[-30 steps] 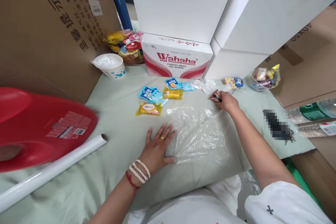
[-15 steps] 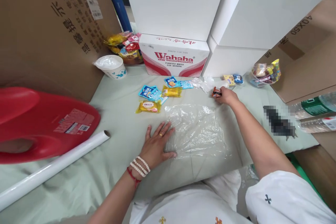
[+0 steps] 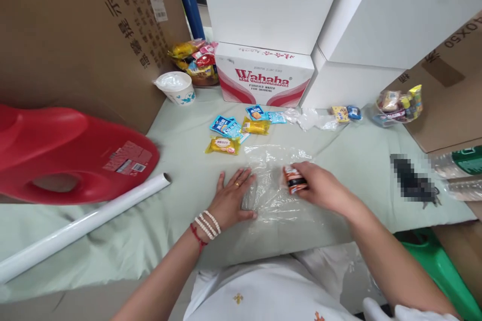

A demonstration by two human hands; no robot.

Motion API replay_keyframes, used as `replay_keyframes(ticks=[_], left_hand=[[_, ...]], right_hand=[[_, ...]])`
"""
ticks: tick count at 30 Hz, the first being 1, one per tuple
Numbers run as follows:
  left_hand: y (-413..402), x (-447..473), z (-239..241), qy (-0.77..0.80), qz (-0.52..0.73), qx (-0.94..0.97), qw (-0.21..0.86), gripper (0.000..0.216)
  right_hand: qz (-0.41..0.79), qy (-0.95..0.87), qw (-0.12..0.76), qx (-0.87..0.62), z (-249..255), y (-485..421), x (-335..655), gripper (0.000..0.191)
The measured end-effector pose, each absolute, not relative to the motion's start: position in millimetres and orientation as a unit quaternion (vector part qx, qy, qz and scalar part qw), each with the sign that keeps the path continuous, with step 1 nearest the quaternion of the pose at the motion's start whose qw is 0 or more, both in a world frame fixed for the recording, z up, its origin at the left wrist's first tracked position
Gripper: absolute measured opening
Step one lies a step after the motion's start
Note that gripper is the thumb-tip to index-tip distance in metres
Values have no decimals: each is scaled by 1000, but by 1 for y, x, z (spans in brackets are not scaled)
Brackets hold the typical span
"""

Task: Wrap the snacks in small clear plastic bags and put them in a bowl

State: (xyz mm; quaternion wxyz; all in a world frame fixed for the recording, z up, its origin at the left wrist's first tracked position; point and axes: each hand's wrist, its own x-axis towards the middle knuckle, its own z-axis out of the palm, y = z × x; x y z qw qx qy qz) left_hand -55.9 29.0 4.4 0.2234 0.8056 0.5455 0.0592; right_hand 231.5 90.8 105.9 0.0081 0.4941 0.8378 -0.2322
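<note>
My left hand (image 3: 232,201) lies flat with fingers spread, over the left edge of a clear plastic bag (image 3: 274,210) on the cloth. My right hand (image 3: 318,185) grips a small orange-and-black wrapped snack (image 3: 294,179) over the bag's middle. Whether the snack touches the plastic I cannot tell. Beyond the bag lie two yellow wrapped cakes (image 3: 223,145) and several blue snack packets (image 3: 222,124). To their right sit crumpled clear plastic (image 3: 311,119), a yellow packet (image 3: 340,114) and a blue packet (image 3: 354,112).
A Wahaha carton (image 3: 263,77) stands at the back. On the left are a red jug (image 3: 86,153), a white roll (image 3: 90,225), a paper cup (image 3: 175,91) and a snack bowl (image 3: 199,77). At right are a clear snack tub (image 3: 395,110), blurred keys (image 3: 414,180) and plastic bottles (image 3: 463,163).
My right hand has brought the orange-and-black snack from beside the crumpled plastic toward me and left, over the bag. My left hand stays on the bag's edge. The view has shifted slightly.
</note>
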Motion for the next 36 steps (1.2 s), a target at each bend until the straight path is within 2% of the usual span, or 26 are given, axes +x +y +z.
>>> replay_keyframes(ticks=[3, 5, 8, 9, 10, 12, 15, 17, 20, 22, 24, 28, 29, 34, 36], left_hand=[[21, -56, 9, 566, 70, 795, 206, 100], [12, -54, 14, 593, 93, 784, 159, 94], [-3, -50, 20, 576, 125, 805, 71, 75], [-6, -49, 21, 553, 129, 821, 56, 71], [-9, -48, 22, 527, 133, 838, 53, 69], [-10, -49, 21, 484, 142, 860, 77, 60], [-9, -58, 17, 447, 156, 869, 142, 39], [-7, -65, 14, 435, 147, 871, 174, 52], [-6, -73, 11, 413, 108, 883, 195, 93], [-5, -73, 12, 411, 85, 887, 192, 99], [-1, -72, 14, 417, 76, 888, 181, 89], [11, -67, 19, 435, 115, 876, 176, 34], [15, -66, 19, 446, 141, 865, 184, 26], [33, -58, 11, 528, 315, 743, 264, 36], [39, -54, 5, 569, 349, 693, 272, 36]], right_hand=[[-233, 848, 60, 472, 84, 84, 199, 51], [-238, 846, 62, 473, 73, 81, 194, 60], [-263, 840, 1, 474, 69, 69, 209, 81], [-268, 837, -31, 476, 70, 62, 219, 82], [-269, 834, -65, 476, 72, 53, 229, 78], [-262, 834, -120, 471, 72, 33, 250, 57], [-234, 847, -130, 459, 59, 0, 274, 39], [-208, 854, -120, 461, 44, -17, 282, 34], [-197, 850, -137, 469, 30, -28, 284, 23], [-226, 843, -164, 460, 33, -24, 283, 25], [-275, 830, -191, 445, 46, -14, 281, 23], [-361, 799, -204, 435, 73, 20, 280, 21], [-374, 793, -197, 440, 77, 29, 280, 21], [-482, 712, -166, 484, 71, 66, 275, 24], [-528, 669, -163, 497, 64, 74, 270, 25]])
